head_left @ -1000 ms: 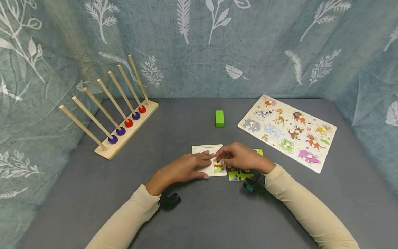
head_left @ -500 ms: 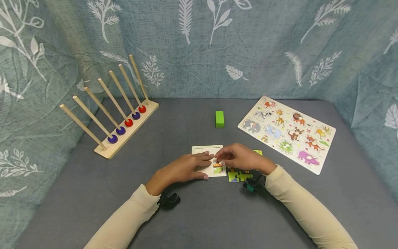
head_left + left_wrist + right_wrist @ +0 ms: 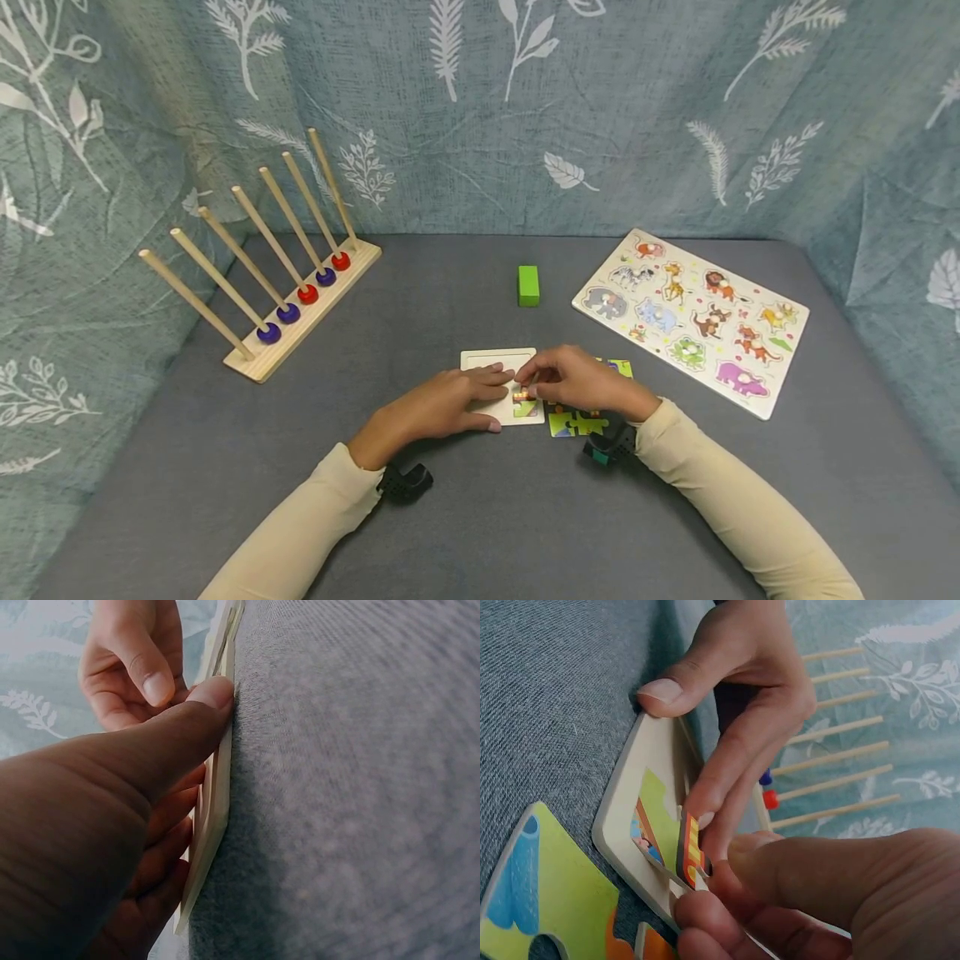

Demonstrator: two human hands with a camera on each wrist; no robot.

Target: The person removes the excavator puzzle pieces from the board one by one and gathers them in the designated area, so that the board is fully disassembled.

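Observation:
A small wooden puzzle tray (image 3: 495,412) lies between the hands. My left hand (image 3: 444,406) rests on it with outstretched fingers, the thumb at its near edge in the left wrist view. With thumb and fingers my right hand (image 3: 577,382) pinches a red-and-yellow jigsaw piece (image 3: 693,851), tilted over the tray's right side in the right wrist view. A green jigsaw piece (image 3: 654,796) lies in the tray beside it, near the corner. My right fingers partly hide the held piece. Several loose jigsaw pieces (image 3: 579,424) lie right of the tray, partly under my right hand.
A green block (image 3: 528,287) stands beyond the tray. At the right is an animal puzzle board (image 3: 701,321). A wooden peg rack (image 3: 300,329) with red and blue beads stands at the left. A patterned cloth (image 3: 480,150) hangs behind the grey tabletop (image 3: 480,525).
Both hands stay almost still over the tray. My right fingers shift only very slightly at the held jigsaw piece, and the whole head view moves a little.

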